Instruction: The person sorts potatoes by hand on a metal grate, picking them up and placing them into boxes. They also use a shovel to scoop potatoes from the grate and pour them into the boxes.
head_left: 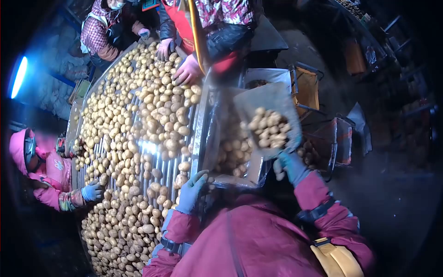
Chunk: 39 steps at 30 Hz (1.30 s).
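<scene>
My left hand [190, 193], in a blue glove, is beside the metal side rail [200, 134] of the roller table. Its fingers are partly stretched out and apart, with nothing visible in them. At the right, my gloved right hand [294, 167] grips the near corner of a grey tray [279, 94]. Small potatoes [271, 128] lie heaped in the tray's lower half. The tray is tilted and partly covers a plastic-lined box [258, 174], where more potatoes [235, 154] lie.
Many potatoes [117, 161] spread over the rollers [171, 167]. Across the table a person in pink [57, 171] reaches in with a blue glove. Two other people work at the far end, one in a red apron [181, 25]. Right of the tray stand an orange-sided crate [306, 87] and another box [344, 141].
</scene>
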{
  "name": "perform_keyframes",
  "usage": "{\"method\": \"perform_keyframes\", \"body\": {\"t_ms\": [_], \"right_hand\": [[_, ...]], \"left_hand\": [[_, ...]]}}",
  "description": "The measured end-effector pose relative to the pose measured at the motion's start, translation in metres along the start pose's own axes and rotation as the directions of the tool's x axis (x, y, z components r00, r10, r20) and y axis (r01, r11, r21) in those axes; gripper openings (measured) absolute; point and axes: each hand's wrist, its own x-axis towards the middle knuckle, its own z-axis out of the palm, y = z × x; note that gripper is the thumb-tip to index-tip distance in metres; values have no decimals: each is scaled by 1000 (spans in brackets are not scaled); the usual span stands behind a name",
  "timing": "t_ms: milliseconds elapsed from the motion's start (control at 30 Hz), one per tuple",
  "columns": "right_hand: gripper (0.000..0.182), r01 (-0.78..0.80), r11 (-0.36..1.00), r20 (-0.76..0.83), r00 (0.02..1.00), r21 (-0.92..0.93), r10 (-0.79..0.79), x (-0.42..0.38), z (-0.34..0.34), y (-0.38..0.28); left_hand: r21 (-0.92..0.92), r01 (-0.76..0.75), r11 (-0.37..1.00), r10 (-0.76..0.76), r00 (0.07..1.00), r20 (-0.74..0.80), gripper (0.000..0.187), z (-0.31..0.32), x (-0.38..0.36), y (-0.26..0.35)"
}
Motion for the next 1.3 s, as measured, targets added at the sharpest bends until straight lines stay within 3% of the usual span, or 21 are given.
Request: {"method": "perform_keyframes", "body": {"t_ms": [100,167,267,367,433,467,500,600,733,833,933,1000,1033,1067,1100,1133,1167,1300], "right_hand": [[47,-133,990,-205,971,-37,123,17,-60,-64],[48,-164,967,-257,960,-194,111,38,-103,-90],[56,-213,951,-173,969,-224,177,90,-145,-112],[51,-222,952,-142,970,-208,195,145,-152,-129],[41,-347,937,-101,931,44,350,188,-158,-136],[39,-387,921,-87,917,32,388,205,-163,-142],[38,-426,905,-74,902,17,426,220,-168,-147],[35,-372,895,-272,913,-245,305,244,-168,-154],[33,-317,900,-296,927,-298,229,237,-174,-156],[34,-397,909,-56,918,-130,393,249,-217,-144],[37,-186,954,-237,963,-236,129,189,-201,-140],[39,-40,989,-274,962,-143,0,161,-202,-121],[40,-25,994,-261,965,-111,-5,156,-208,-108],[38,-39,995,-251,968,-93,14,149,-220,-95],[37,-5,973,-187,981,-232,-40,114,-195,-101],[32,-96,995,-82,992,-19,94,108,-202,-95],[39,-96,995,-188,978,-20,91,101,-206,-83],[49,-73,944,12,997,-321,81,36,-133,-84]], "left_hand": [[3,25,1000,-25,999,-42,40,4,4,-3],[-63,23,998,-25,999,-32,39,5,4,-9],[-177,18,984,-19,1000,-5,36,2,5,-19],[-170,41,985,-56,995,-85,35,10,-5,-15],[-179,32,983,-52,993,-104,34,14,-11,-14],[-182,28,983,-49,992,-113,34,14,-13,-14],[-180,20,983,-43,991,-123,34,13,-15,-15],[-188,-6,982,-22,989,-145,33,5,-22,-23],[-219,-52,974,18,988,-155,32,3,-25,-29],[-211,-63,976,25,984,-179,30,14,-29,-20],[-277,-48,960,4,988,-157,28,20,-27,-18],[-376,-61,924,37,997,-71,24,11,-18,-30],[-397,-84,914,60,995,-74,29,6,-15,-36],[-455,-88,886,114,993,30,31,4,-16,-37],[-316,-76,946,49,995,-91,24,7,-15,-35],[-387,-60,920,29,996,-87,27,14,-19,-30],[-338,-54,940,27,996,-82,28,17,-24,-21],[-46,-111,993,107,991,-86,40,11,-16,-26]]}}
